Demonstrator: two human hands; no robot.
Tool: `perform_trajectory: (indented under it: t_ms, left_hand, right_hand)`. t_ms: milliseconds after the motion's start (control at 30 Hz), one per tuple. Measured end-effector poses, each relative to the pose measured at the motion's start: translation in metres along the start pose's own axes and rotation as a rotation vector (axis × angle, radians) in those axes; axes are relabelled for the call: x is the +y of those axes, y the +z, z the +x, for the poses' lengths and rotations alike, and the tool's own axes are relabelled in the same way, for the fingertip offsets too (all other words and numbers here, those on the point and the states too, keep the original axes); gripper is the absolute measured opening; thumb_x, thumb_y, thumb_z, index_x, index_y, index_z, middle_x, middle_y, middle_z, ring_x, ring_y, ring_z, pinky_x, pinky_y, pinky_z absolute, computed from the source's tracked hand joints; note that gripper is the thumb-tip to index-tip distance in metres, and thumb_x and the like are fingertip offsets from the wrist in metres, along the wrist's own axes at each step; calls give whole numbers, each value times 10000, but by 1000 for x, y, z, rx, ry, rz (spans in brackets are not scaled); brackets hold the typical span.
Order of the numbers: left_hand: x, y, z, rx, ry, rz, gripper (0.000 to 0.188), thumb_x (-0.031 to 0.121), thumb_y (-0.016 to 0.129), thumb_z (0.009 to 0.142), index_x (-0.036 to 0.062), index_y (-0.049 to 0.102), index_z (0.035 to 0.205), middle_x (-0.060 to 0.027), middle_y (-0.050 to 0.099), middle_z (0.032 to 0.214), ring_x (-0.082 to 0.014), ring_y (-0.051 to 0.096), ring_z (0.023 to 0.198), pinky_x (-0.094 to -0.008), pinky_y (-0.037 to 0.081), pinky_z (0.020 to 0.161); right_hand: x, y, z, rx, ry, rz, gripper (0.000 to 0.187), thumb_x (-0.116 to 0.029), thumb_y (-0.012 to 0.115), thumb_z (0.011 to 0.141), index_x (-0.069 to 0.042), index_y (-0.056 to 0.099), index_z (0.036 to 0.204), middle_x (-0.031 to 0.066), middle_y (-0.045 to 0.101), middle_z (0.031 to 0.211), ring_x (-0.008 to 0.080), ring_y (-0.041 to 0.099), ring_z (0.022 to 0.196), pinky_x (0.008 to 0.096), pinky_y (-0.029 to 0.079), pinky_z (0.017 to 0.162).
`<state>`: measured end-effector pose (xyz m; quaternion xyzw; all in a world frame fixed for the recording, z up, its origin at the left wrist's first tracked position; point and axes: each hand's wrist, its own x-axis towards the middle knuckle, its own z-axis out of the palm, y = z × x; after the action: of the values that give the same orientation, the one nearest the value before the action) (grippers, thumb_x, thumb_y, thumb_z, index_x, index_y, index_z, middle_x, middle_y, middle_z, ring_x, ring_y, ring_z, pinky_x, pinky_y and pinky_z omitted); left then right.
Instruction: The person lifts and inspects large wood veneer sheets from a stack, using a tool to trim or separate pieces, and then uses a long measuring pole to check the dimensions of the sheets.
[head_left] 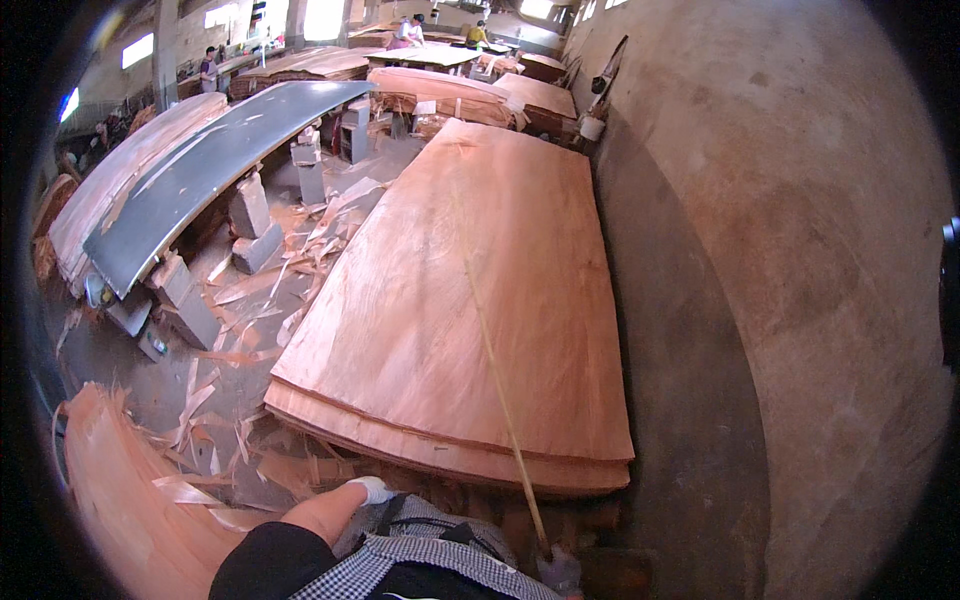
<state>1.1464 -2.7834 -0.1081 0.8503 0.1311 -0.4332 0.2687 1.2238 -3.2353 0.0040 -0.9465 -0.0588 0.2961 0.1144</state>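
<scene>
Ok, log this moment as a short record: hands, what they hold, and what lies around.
left hand: gloved, at the near edge of the veneer stack; cannot tell whether it grips
right hand: gloved, shut on a long thin stick
stick: lies lengthwise across the top sheet
floor: veneer scraps left of the stack
left side: grey panel on blocks
right side: concrete wall

The concrete floor (690,420) carries a tall stack of veneer sheets (470,300) just ahead of the hands. Torn veneer scraps (250,300) litter it to their left, beside grey blocks (255,225).
</scene>
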Motion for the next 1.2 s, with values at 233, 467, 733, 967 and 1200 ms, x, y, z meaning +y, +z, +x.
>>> perform_trajectory:
  t_ms: [233, 467, 733, 967, 1200]
  left_hand:
    - [26, -48, -28, 297, 153, -121, 406, 348, 445, 844, 53, 620, 1061, -194, 596, 1088, -341, 567, 1012, -407, 425, 887]
    - [-109, -6, -65, 417, -145, -327, 409, 360, 411, 842, 56, 637, 996, -206, 606, 1045, -352, 572, 987, -415, 425, 874]
    - [-321, 111, -120, 681, -552, -919, 444, 395, 475, 826, 21, 630, 1010, -218, 608, 1017, -356, 577, 981, -394, 429, 863]
    - [-423, 57, -216, 761, -495, -868, 378, 345, 431, 839, 59, 637, 976, -188, 615, 999, -366, 576, 935, -430, 447, 823]
    - [-514, -14, -276, 1105, -265, -823, 341, 331, 445, 866, 49, 621, 945, -177, 620, 969, -354, 590, 884, -428, 457, 792]
  right_hand:
    - [-117, -15, 47, 177, -348, 93, 372, -407, 605, 764, -68, 635, 916, 200, 623, 792, 356, 609, 774, 419, 481, 667]
    - [-187, 14, 57, 116, -427, 181, 300, -292, 646, 752, -11, 623, 856, 198, 633, 804, 350, 619, 773, 399, 476, 661]
    - [-368, 30, 91, 101, -440, 634, 231, -153, 670, 775, -67, 518, 623, -13, 461, 499, 82, 397, 396, 255, 317, 364]
    - [-634, 95, 34, -186, -383, 872, 182, -160, 622, 827, -59, 521, 715, -17, 392, 443, 89, 335, 307, 254, 239, 295]
    - [-835, 149, 30, -281, -470, 813, 233, -214, 597, 853, -72, 499, 695, -24, 373, 431, 75, 326, 296, 242, 249, 277]
